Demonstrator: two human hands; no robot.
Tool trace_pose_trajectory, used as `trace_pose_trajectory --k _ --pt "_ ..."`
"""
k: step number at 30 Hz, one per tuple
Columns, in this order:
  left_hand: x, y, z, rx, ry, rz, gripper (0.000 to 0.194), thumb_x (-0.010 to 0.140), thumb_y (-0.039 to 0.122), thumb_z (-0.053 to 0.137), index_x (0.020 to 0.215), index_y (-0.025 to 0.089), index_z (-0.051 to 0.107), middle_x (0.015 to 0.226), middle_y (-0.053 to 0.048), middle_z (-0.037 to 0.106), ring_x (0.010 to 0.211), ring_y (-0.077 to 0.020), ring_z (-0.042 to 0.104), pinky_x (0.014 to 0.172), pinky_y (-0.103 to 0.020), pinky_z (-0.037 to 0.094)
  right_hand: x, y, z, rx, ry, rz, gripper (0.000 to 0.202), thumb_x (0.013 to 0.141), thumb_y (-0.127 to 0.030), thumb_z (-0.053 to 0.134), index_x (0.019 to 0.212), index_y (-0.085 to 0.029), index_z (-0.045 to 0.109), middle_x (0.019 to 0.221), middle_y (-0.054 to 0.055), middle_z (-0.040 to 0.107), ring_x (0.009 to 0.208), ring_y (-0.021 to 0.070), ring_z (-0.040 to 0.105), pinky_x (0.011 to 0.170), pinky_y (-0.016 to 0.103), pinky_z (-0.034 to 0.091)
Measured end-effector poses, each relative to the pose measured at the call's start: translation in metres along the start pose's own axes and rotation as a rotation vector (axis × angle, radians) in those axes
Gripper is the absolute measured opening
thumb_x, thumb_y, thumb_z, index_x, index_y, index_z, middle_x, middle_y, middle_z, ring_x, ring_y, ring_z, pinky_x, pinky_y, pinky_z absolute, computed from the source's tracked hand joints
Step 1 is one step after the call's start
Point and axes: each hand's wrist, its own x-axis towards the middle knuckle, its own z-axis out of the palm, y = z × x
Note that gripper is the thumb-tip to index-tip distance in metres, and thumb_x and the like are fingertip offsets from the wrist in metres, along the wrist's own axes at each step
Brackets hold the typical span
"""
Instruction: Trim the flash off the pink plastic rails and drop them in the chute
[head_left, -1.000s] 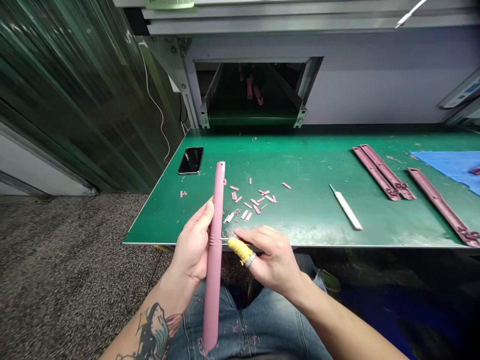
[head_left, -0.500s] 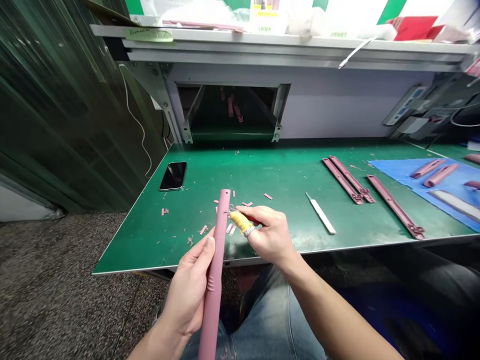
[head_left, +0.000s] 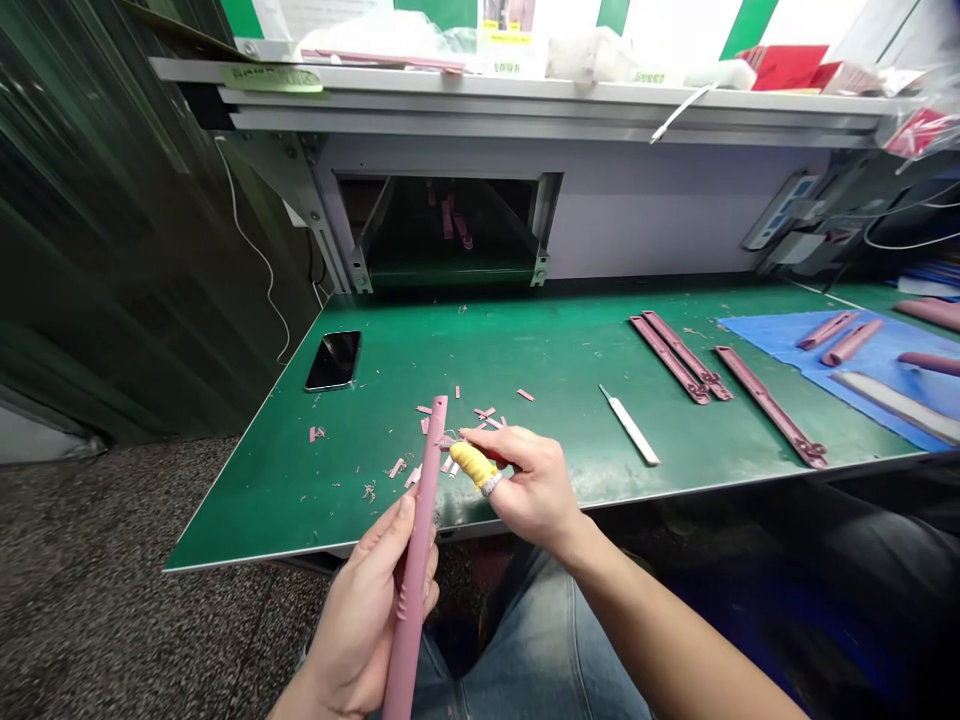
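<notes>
My left hand point(head_left: 367, 590) is closed around a long pink plastic handle-like piece point(head_left: 410, 600), held tilted with its holed upper end over the table's front edge. My right hand point(head_left: 536, 490), its thumb wrapped in yellow tape point(head_left: 472, 464), grips a red-handled tool point(head_left: 504, 462) that the fingers mostly cover. Its thin metal tip meets the right edge of the pink piece just below the hole. Pink scraps and shavings point(head_left: 397, 467) lie scattered on the tabletop behind and beside the piece. To the right of my right hand rests a white-handled craft knife point(head_left: 630, 430).
A phone point(head_left: 334, 360) lies on the green table point(head_left: 540, 340) at left. Three pink pieces point(head_left: 770, 406) lie at right, beside a blue sheet point(head_left: 817, 380) bearing more. Behind is an opening with a conveyor belt point(head_left: 454, 255); a loaded shelf point(head_left: 510, 92) runs above.
The camera view has shifted slightly, so the bench contents appear farther left. Both hands keep their grips; the tool tip sits a little closer against the pink piece's edge.
</notes>
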Motion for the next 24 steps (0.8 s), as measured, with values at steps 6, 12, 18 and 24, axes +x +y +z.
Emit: trace_pose_trajectory --k 6,12,18,24 --pt "-0.001 0.000 -0.003 0.004 -0.026 -0.015 0.016 0.083 0.034 0.064 0.088 0.020 0.059 0.065 0.006 0.037 0.044 -0.0032 0.029 0.034 -0.015 0.029 0.005 -0.004 -0.002 0.028 0.067 -0.016 0.023 0.082 -0.019 0.063 0.104 -0.019 0.071 0.090 0.004 0.073 0.074 0.0148 0.063 0.070 0.028 0.049" --pt "-0.001 0.001 -0.005 -0.004 -0.064 -0.036 0.017 0.082 0.034 0.065 0.088 0.019 0.058 0.061 0.007 0.032 0.043 -0.0032 0.027 0.033 -0.015 0.028 -0.001 -0.002 0.001 0.022 0.033 0.011 0.022 0.082 -0.019 0.064 0.102 -0.019 0.072 0.087 0.004 0.073 0.074 0.0150 0.063 0.070 0.028 0.048" --pt "-0.005 0.004 -0.007 -0.032 -0.155 -0.036 0.033 0.082 0.042 0.063 0.109 0.023 0.059 0.070 0.004 0.044 0.044 -0.0021 0.031 0.034 -0.013 0.031 0.005 0.005 -0.006 0.169 0.113 0.113 0.027 0.089 -0.017 0.052 0.112 -0.019 0.065 0.098 0.004 0.069 0.084 0.0149 0.062 0.077 0.027 0.049" --pt "0.000 0.005 -0.016 0.199 -0.140 0.077 0.047 0.077 0.035 0.071 0.120 0.024 0.055 0.083 0.001 0.049 0.049 -0.0028 0.029 0.032 -0.011 0.025 -0.002 -0.001 -0.006 0.026 -0.151 0.065 0.026 0.092 -0.017 0.043 0.104 -0.019 0.065 0.084 0.003 0.065 0.076 0.0143 0.058 0.070 0.026 0.044"
